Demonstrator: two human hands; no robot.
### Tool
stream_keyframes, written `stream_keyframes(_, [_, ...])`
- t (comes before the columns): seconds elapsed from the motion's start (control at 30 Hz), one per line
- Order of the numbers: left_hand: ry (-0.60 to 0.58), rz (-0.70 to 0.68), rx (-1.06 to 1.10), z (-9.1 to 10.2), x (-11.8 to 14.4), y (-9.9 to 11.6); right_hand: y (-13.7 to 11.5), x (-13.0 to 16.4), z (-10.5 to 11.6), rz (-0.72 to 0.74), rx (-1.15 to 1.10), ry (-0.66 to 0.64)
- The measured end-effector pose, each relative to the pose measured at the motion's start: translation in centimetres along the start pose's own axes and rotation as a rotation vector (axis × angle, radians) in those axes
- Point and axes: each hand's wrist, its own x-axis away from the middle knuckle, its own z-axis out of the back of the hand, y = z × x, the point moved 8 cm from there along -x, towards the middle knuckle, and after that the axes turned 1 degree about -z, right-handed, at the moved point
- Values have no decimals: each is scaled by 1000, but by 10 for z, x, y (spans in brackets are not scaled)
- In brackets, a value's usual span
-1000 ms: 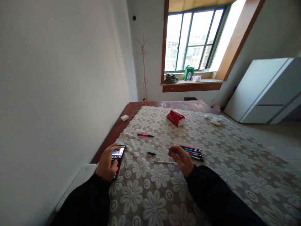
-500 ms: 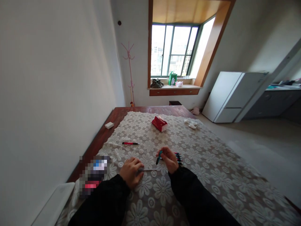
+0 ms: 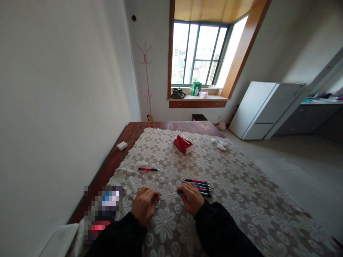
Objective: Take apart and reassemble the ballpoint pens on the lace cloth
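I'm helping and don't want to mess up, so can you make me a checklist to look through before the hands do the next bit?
1. Left hand has the thin pale rod: ok, it sticks out from the fingertips.
2. Right hand has the teal piece: ok, it shows at the fingertips.
3. Rod's tip lines up with the teal piece: cannot tell, too small to see.
4. Bunch of pens clear of the right hand: not ok, they lie close by and it partly hides them.
5. Red-and-black pen clear of both hands: ok, it lies apart, beyond the left hand.
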Motion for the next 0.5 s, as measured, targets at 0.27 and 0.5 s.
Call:
stream_keyframes(0.27, [-27, 69, -42, -6, 5, -11, 4, 2, -9, 12, -38, 14])
stream_keyframes(0.5, [-27, 78, -34, -11, 7, -14, -5, 0, -9, 58, 57, 16])
